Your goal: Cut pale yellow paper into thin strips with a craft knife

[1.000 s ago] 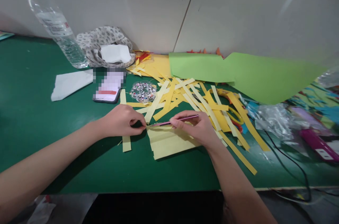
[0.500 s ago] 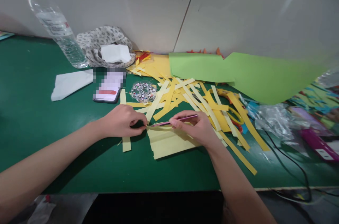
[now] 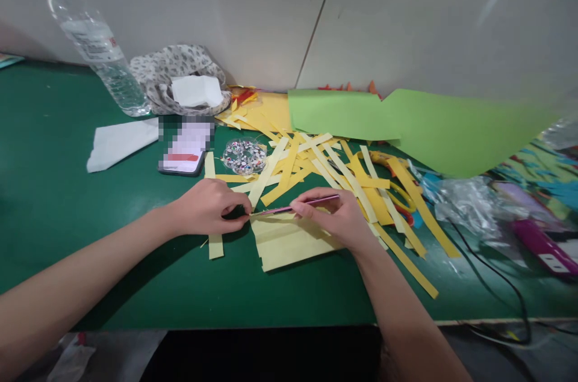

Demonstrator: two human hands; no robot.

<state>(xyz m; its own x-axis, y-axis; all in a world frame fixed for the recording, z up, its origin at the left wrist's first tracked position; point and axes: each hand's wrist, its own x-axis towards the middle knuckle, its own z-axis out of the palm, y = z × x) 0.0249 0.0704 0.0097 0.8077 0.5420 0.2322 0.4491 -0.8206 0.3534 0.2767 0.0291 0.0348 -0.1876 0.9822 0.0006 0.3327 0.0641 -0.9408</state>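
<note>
The slim pink tool (image 3: 293,207) lies nearly level just above the table, near the middle of the work area, and its fine tip points toward your left. Whether it is a pair of tweezers or a pen cannot be told. Your right hand (image 3: 338,219) grips its rear half between thumb and fingers, and the heel of the hand rests on the pale yellow paper sheet (image 3: 289,243). Your left hand (image 3: 208,206) meets the tool's tip with its fingers curled and thumb and forefinger pinched together. What sits between them is too small to make out. A pale yellow strip (image 3: 215,245) runs under this hand and ends just in front of it. Behind both hands, a heap of yellow strips (image 3: 316,165) lies criss-crossed on the green table (image 3: 67,213). A clear round dish of googly eyes (image 3: 244,156) sits at the heap's left edge, with a phone (image 3: 185,150) just beside it. Farther left are a white tissue (image 3: 120,142) and a water bottle (image 3: 97,48). A light green paper sheet (image 3: 406,123) spreads along the wall to your right.
</note>
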